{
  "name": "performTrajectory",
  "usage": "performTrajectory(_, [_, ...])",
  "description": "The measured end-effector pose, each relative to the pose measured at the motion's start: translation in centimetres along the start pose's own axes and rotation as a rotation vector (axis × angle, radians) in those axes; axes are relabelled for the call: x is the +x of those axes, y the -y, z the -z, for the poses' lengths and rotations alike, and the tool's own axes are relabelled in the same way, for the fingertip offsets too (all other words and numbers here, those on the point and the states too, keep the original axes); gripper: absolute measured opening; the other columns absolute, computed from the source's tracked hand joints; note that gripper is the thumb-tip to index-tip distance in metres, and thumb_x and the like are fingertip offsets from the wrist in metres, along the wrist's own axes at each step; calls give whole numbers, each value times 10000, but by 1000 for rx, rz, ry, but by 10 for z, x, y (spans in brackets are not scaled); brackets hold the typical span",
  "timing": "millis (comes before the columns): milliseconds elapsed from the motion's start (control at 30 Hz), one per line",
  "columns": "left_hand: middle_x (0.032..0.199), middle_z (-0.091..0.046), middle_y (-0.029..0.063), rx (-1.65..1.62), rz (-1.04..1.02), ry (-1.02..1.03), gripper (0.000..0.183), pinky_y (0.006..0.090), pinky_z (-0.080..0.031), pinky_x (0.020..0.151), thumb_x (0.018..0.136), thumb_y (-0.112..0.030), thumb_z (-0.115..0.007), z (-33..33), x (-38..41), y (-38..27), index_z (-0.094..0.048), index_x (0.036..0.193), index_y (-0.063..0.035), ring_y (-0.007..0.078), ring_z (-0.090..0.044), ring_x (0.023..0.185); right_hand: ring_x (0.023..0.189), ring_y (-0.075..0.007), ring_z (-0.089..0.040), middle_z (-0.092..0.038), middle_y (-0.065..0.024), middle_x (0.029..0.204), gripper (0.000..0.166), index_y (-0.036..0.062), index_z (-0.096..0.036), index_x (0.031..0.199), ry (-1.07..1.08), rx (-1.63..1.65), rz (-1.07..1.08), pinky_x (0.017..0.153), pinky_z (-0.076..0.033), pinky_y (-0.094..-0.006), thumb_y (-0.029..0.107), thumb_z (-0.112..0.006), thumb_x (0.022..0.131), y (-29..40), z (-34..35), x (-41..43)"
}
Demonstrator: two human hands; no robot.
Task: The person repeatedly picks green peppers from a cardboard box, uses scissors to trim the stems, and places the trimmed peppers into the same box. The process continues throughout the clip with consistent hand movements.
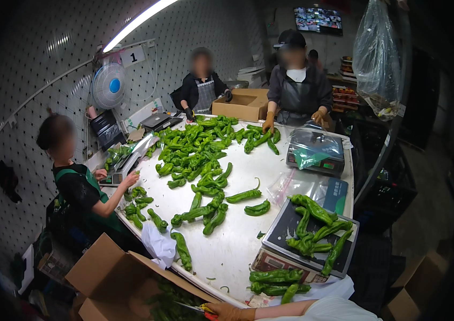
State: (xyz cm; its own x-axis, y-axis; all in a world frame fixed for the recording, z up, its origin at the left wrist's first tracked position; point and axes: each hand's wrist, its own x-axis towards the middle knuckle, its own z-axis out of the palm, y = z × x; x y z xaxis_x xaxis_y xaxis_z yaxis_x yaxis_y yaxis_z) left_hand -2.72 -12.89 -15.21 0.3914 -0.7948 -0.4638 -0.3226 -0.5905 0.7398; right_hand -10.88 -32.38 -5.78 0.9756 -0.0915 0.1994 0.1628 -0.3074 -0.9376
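At the bottom edge my right hand (231, 311), in a brown glove, is closed around scissors (209, 312) with red and yellow handles. Their blades point left, over an open cardboard box (104, 267) with dark green peppers (171, 299) inside. My left hand is out of view. Above my forearm, several long green peppers (276, 276) lie in front of a weighing scale (269, 240). More peppers (317, 208) rest on its dark platform, some reaching past the edge. A single pepper (182, 250) lies by the table's near edge.
A pepper pile (199, 148) spreads over the white table (235, 240). Three co-workers stand around it: one person at left (78, 184), two people (203, 88) (301, 88) at the far side. A second scale (315, 150), plastic bags (291, 186) and a hanging bag (375, 60) are at right.
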Motion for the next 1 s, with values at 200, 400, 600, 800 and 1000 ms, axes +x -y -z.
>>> performTrajectory(200, [1190,-540,159,-5,24,40,541,388,-467,820,746,-314,-700,-5,-11,18,-534,1206,-82,259,-544,1042,633,-203,-440,-468,-55,733,375,131,-493,1132,-22,16,42,574,-390,-344,263,-609,801,9,4,1])
performTrajectory(400, [1181,-549,154,-24,23,25,519,387,-468,819,758,-292,-693,-5,-18,13,-536,1205,-80,247,-547,1040,591,-191,-425,-456,-44,676,290,125,-512,1039,-58,8,13,543,-371,-345,254,-607,797,20,6,1])
performTrajectory(600, [1166,-563,146,-64,7,-62,483,387,-468,822,779,-254,-679,2,-36,-10,-537,1206,-78,229,-550,1037,582,-187,-428,-471,-56,663,265,125,-520,1029,-31,40,-30,526,-362,-339,269,-597,821,18,5,2])
performTrajectory(800, [1152,-577,138,-177,-187,-196,449,388,-468,824,800,-217,-665,17,-72,-49,-538,1207,-76,212,-554,1034,578,-167,-485,-516,-54,660,303,112,-532,986,4,307,-178,565,-422,-337,372,-613,851,-24,-9,6])
performTrajectory(1000, [1295,-482,136,-1333,233,-468,458,361,-445,921,836,-108,-640,63,-105,-130,-511,1272,-161,278,-503,1132,637,-132,-438,-518,-34,707,228,70,-497,925,11,183,-218,598,-409,-283,239,-639,867,28,13,7])
